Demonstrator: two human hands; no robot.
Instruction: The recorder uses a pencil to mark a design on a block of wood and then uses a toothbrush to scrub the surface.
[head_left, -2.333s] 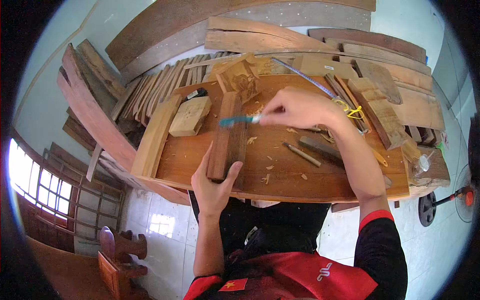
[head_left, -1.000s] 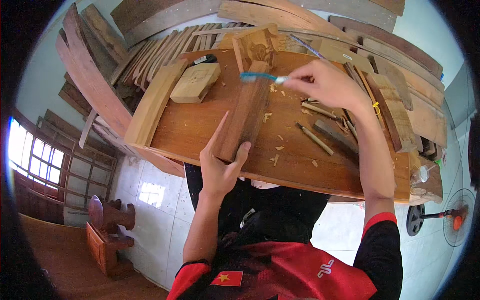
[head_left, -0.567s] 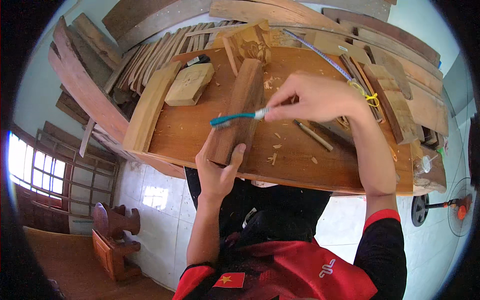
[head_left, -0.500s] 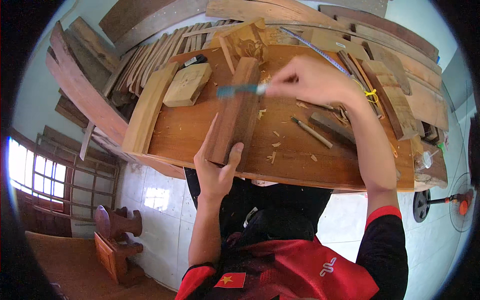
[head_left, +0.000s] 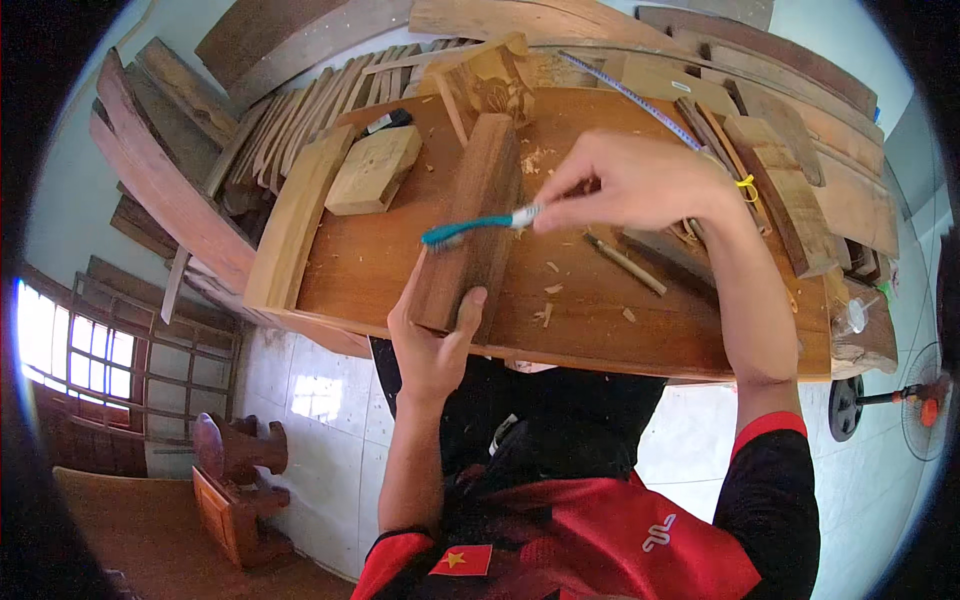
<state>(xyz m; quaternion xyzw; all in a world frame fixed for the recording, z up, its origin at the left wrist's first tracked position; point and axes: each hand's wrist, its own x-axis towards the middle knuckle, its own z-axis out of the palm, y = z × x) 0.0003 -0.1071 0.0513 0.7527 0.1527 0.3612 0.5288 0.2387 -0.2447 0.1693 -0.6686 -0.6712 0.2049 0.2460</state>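
Note:
A long dark-brown wood block [head_left: 468, 190] lies tilted on the table, its near end gripped by my left hand [head_left: 435, 350], thumb on the right side and fingers on the left. Between the thumb and fingers of my right hand [head_left: 640, 185] is the white handle end of a teal toothbrush [head_left: 470, 228]. The brush reaches leftward across the block, its bristles at the block's top face near the left edge. A carved wooden piece [head_left: 490, 80] stands at the block's far end.
On the wooden table [head_left: 600, 330] lie wood shavings, a pale wood block [head_left: 375, 170], a long light plank [head_left: 300, 225] and a slim wooden-handled tool [head_left: 625, 265]. A measuring tape [head_left: 630, 98] stretches at the back. Boards [head_left: 780, 190] edge the right side; a fan [head_left: 925, 400] stands beyond.
My right hand has come nearer to me, bringing the toothbrush down along the block toward my left hand. The left hand and the block have stayed in place.

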